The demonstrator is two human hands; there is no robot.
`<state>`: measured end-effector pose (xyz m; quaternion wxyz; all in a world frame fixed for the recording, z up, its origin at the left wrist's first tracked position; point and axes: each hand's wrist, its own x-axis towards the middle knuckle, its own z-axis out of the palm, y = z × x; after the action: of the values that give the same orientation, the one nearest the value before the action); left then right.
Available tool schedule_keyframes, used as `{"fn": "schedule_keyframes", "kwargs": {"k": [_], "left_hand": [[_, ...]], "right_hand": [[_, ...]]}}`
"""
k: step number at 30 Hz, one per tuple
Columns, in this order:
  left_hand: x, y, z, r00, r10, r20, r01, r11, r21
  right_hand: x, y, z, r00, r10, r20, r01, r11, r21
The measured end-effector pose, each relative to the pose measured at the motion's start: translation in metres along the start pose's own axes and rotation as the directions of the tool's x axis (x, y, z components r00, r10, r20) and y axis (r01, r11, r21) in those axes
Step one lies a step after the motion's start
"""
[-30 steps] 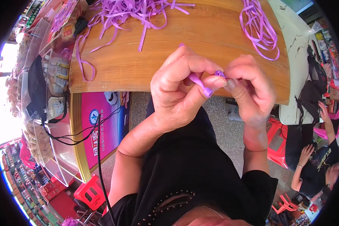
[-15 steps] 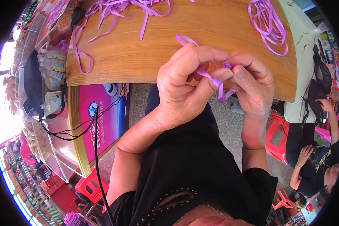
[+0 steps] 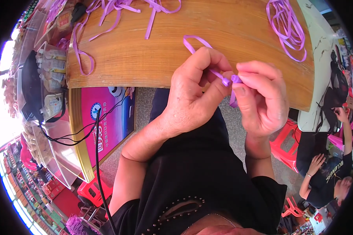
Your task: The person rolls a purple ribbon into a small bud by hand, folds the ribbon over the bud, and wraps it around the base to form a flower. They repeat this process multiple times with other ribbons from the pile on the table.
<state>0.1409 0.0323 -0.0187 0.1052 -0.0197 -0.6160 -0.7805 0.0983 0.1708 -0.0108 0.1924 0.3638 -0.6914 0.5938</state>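
Observation:
Over the near edge of the wooden table (image 3: 145, 62), both hands pinch one narrow purple ribbon (image 3: 200, 40). My left hand (image 3: 196, 92) is closed on it, with a length looping out beyond the fingers toward the tabletop. A small folded or knotted bit of ribbon shows at the left thumb tip. My right hand (image 3: 262, 94) is closed on a tight little roll of the same ribbon, held between thumb and fingers right beside the left thumb. Below the roll a short piece hangs down. The fingers partly hide how the ribbon is folded.
Loose purple ribbons (image 3: 117, 11) lie at the table's far left, and a looped bundle of ribbon (image 3: 286, 31) at its far right. A display case (image 3: 53, 90) with packets borders the left side. Red stools (image 3: 284, 143) stand on the floor. Another person (image 3: 325, 172) sits at right.
My right fingers have shifted and now hold the small roll apart from the left thumb. The left hand has moved slightly right, and the hanging ribbon piece is shorter in view.

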Motion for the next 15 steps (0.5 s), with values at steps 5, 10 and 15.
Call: {"fn": "schedule_keyframes", "kwargs": {"k": [5, 10, 15], "left_hand": [[0.005, -0.013, -0.002, 1.0, 0.026, 0.001, -0.026, 0.993, 0.111], [0.004, -0.012, 0.001, 0.998, -0.051, 0.023, 0.046, 0.981, 0.189], [0.005, -0.016, -0.005, 0.979, 0.149, 0.139, -0.183, 0.945, 0.272]], "right_hand": [[-0.003, 0.007, 0.003, 0.986, -0.096, 0.14, 0.105, 0.993, -0.058], [-0.004, 0.013, 0.005, 0.996, -0.034, 0.082, 0.042, 0.995, -0.09], [-0.006, 0.027, 0.006, 0.997, 0.029, -0.076, -0.028, 0.999, 0.019]]}}
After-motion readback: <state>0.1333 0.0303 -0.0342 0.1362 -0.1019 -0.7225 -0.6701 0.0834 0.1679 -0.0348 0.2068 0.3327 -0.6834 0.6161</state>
